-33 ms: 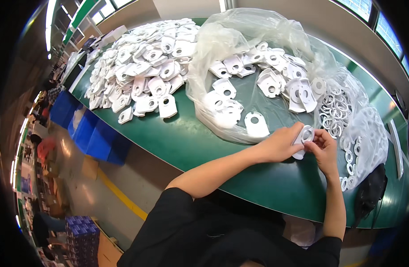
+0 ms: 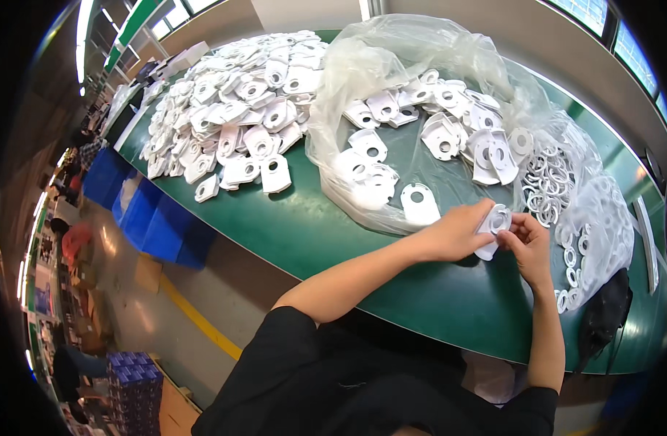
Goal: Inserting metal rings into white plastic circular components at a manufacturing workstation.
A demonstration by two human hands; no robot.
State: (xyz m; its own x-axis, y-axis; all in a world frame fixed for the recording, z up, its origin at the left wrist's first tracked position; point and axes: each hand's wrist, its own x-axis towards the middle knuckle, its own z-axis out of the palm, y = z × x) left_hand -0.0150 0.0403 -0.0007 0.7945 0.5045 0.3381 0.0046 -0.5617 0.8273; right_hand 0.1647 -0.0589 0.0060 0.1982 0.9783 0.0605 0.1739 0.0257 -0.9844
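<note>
Over the near edge of the green table, a white plastic part with a rounded top and a flared lower end [image 2: 486,251] is held up between my two hands. My left hand [image 2: 458,231] grips it from the left, thumb across its front. A white ring [image 2: 500,219] sits at the part's round opening. My right hand [image 2: 531,243] pinches the ring's right edge between thumb and fingers; whether the ring is fully seated cannot be seen. Just beyond my hands, a similar white part [image 2: 420,205] lies on a clear plastic bag [image 2: 333,200].
A large heap of white parts [image 2: 235,109] covers the table's left side. More lie inside the open bag. Loose white rings [image 2: 548,182] spread to the right, beside a black cloth-like item [image 2: 604,312]. Blue bins [image 2: 155,221] stand off the table's left edge.
</note>
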